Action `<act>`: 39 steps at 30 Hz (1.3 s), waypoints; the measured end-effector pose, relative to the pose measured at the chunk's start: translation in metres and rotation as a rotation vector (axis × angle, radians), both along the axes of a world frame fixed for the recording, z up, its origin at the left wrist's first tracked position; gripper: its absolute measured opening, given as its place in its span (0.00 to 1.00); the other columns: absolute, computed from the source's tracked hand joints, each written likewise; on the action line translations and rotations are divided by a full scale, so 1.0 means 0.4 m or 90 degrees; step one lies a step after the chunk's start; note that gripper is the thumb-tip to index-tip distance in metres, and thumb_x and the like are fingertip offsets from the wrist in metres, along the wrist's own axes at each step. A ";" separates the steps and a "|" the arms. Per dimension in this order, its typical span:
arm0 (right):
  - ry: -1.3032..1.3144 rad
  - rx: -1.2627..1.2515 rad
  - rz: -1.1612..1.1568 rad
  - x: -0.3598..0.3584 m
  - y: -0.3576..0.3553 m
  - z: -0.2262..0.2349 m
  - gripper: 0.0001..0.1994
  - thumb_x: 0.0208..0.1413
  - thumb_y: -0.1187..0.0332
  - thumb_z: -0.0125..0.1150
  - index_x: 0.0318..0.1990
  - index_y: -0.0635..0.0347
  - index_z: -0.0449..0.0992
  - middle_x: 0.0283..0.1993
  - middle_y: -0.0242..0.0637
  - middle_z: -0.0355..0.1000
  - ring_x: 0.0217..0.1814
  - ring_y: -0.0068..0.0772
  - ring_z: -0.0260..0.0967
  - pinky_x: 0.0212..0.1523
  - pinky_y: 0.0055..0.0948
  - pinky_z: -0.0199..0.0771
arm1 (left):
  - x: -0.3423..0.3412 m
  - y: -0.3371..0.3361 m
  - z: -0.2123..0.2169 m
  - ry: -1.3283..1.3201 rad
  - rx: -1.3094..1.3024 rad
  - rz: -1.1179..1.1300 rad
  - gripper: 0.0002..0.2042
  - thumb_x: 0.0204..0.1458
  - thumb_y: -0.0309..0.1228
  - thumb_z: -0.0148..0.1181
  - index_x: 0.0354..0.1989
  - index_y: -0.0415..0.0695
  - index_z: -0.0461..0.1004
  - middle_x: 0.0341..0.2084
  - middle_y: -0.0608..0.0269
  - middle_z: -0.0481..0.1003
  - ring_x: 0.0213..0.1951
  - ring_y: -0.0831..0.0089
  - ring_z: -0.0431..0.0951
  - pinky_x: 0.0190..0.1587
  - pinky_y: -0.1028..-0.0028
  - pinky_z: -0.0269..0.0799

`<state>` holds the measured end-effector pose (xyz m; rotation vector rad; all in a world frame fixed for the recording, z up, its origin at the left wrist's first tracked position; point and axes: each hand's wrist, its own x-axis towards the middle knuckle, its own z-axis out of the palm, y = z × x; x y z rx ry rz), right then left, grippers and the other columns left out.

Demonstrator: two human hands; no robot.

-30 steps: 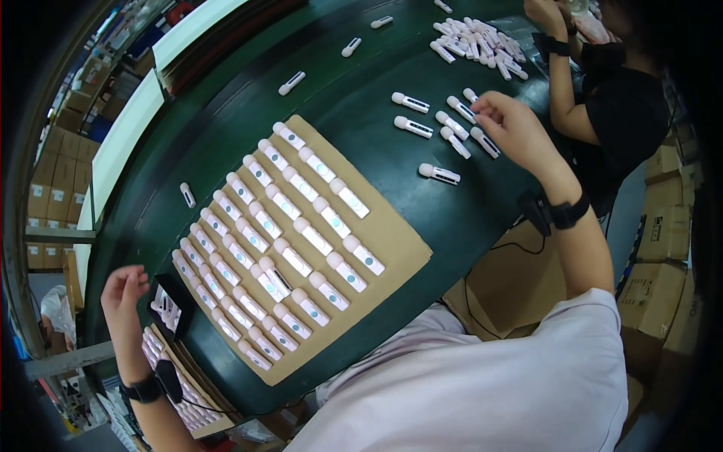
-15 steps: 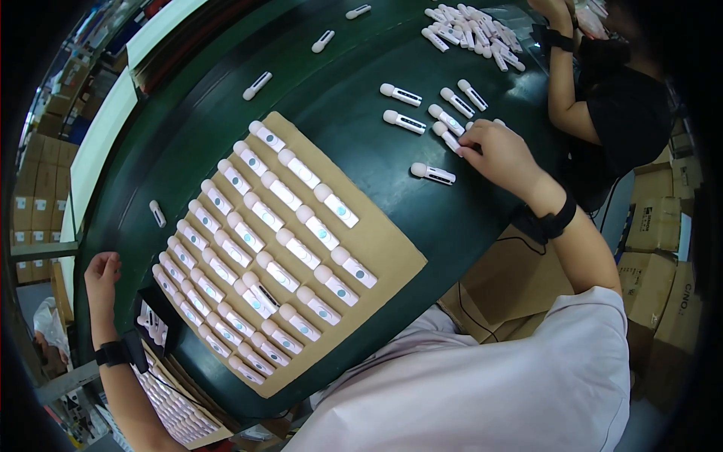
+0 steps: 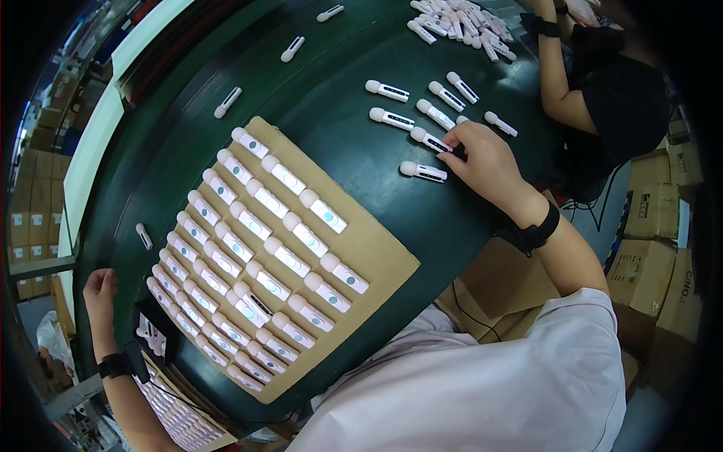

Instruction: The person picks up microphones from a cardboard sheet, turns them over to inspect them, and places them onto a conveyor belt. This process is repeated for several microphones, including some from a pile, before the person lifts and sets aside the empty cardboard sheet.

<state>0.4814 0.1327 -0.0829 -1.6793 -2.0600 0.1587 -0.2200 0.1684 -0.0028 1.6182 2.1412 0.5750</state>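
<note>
My right hand point(image 3: 486, 162) pinches the end of a small white microphone-shaped device point(image 3: 431, 140) with a rounded pale head and a dark strip along its body. Similar devices lie around it, one point(image 3: 423, 172) just nearer me and another point(image 3: 392, 118) to its left. At the far left, my left hand point(image 3: 99, 292) hovers with fingers curled in and nothing visible in them. Between my hands lies a brown cardboard sheet point(image 3: 384, 264) bearing slanted rows of such devices, mostly with round button faces up. One point(image 3: 260, 300) on the sheet is turned dark strip up, against its neighbour.
A heap of the same devices point(image 3: 459, 22) sits at the far right, by a co-worker's arm point(image 3: 553, 75). Loose ones lie on the green belt point(image 3: 188, 75). A black box point(image 3: 158, 331) and another loaded sheet point(image 3: 184, 418) are at lower left. Cartons point(image 3: 651, 203) stand right.
My right hand has shifted slightly left, and the device at its fingers has turned to lie flatter, dark strip now showing. The whole view has swung a little, moving the scene left.
</note>
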 end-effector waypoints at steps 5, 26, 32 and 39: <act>0.016 -0.007 -0.020 0.010 0.012 0.012 0.08 0.48 0.69 0.67 0.34 0.59 0.75 0.33 0.36 0.71 0.36 0.37 0.70 0.36 0.31 0.71 | -0.007 0.000 -0.007 0.015 -0.001 -0.012 0.11 0.58 0.36 0.57 0.37 0.40 0.76 0.26 0.71 0.73 0.29 0.84 0.70 0.29 0.83 0.62; 0.281 -0.200 -0.041 0.072 0.083 0.035 0.10 0.56 0.70 0.62 0.43 0.64 0.80 0.32 0.32 0.76 0.32 0.17 0.67 0.35 0.19 0.67 | -0.031 -0.003 -0.010 0.025 -0.003 0.012 0.10 0.58 0.37 0.57 0.37 0.42 0.76 0.27 0.73 0.73 0.29 0.85 0.69 0.28 0.84 0.61; 0.248 -0.188 -0.022 0.058 0.092 0.032 0.10 0.54 0.71 0.63 0.43 0.63 0.80 0.31 0.33 0.75 0.29 0.17 0.64 0.32 0.20 0.64 | -0.105 -0.010 -0.012 0.044 -0.013 -0.008 0.10 0.58 0.36 0.57 0.37 0.41 0.76 0.25 0.71 0.72 0.27 0.85 0.68 0.28 0.82 0.61; 0.112 -0.074 0.017 0.053 0.115 0.059 0.08 0.53 0.72 0.63 0.41 0.63 0.77 0.35 0.31 0.70 0.29 0.18 0.59 0.28 0.18 0.57 | -0.026 -0.013 0.001 0.084 0.019 -0.032 0.09 0.57 0.33 0.57 0.35 0.39 0.76 0.22 0.72 0.71 0.24 0.84 0.68 0.25 0.80 0.62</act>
